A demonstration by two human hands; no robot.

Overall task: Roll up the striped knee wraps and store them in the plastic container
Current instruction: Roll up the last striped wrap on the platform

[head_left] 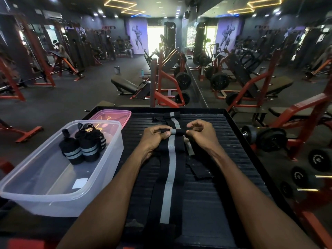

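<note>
Knee wrap | both hands' fingers pinch starting roll | risk: loose, skewed roll if tension slips

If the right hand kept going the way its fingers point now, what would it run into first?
The right hand points left, along the started roll of the knee wrap it pinches. Just across the grey stripe, the left hand grips the roll's other end, so those fingers would probably be met first, though depth is unclear.

Platform, as I see it: container at its left edge, holding rolled wraps, perhaps three; lid behind container; unrolled wrap lying along its middle.
</note>
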